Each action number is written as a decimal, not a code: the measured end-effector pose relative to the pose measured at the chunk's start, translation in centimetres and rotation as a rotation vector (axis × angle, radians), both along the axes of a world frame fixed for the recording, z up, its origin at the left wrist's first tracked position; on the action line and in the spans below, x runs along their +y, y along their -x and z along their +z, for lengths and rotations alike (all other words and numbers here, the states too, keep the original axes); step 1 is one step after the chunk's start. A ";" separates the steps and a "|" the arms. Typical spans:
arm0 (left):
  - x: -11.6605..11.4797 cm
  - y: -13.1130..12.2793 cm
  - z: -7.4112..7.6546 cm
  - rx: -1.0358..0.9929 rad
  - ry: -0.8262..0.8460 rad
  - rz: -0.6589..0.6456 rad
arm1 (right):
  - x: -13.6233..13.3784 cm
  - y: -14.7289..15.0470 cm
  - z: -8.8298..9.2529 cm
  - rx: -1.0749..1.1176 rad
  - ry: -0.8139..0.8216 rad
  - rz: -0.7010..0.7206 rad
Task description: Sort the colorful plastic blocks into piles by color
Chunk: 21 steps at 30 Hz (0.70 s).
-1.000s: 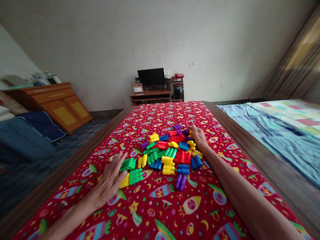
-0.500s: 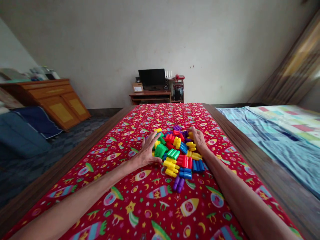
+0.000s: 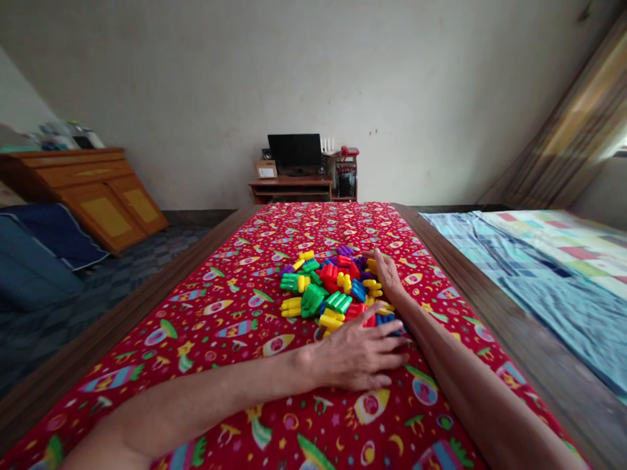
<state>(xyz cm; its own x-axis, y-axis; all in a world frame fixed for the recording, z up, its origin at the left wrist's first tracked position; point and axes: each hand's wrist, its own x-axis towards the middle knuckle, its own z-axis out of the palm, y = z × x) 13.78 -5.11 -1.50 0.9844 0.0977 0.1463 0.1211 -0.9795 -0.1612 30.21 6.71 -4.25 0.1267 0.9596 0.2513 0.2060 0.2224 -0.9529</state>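
A loose pile of plastic building blocks in green, yellow, red, blue and purple lies on the red patterned cloth (image 3: 235, 378). Across the near side of the pile stretches my left hand (image 3: 360, 352), palm down with its fingers spread, covering some of the blocks there. Along the right edge rests my right hand (image 3: 386, 274), its fingers extended beside the yellow blocks (image 3: 373, 287). Green blocks (image 3: 312, 301) and red blocks (image 3: 330, 275) show in the middle, and a purple block (image 3: 345, 250) sits at the far side. Neither hand grips a block.
The cloth covers a long table with dark wooden edges (image 3: 450, 274). To the right is a bed with blue and checked sheets (image 3: 529, 294). A desk with a monitor (image 3: 294, 153) stands against the far wall, and a wooden cabinet (image 3: 108, 196) is at the left.
My left hand has swung from the pile's left side to its near right side, uncovering blocks on the left and hiding the nearest ones. My right hand stays almost in place.
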 end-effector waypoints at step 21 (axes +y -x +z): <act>14.0 13.1 -0.2 -0.589 0.295 0.910 | 0.6 -0.2 0.7 0.059 -0.045 0.013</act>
<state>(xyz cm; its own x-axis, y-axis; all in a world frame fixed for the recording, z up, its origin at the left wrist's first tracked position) 0.69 8.93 -1.74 0.3138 0.8528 0.4174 0.7920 -0.4776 0.3804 30.37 7.34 -3.52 0.1303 0.9491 0.2869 0.1465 0.2678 -0.9523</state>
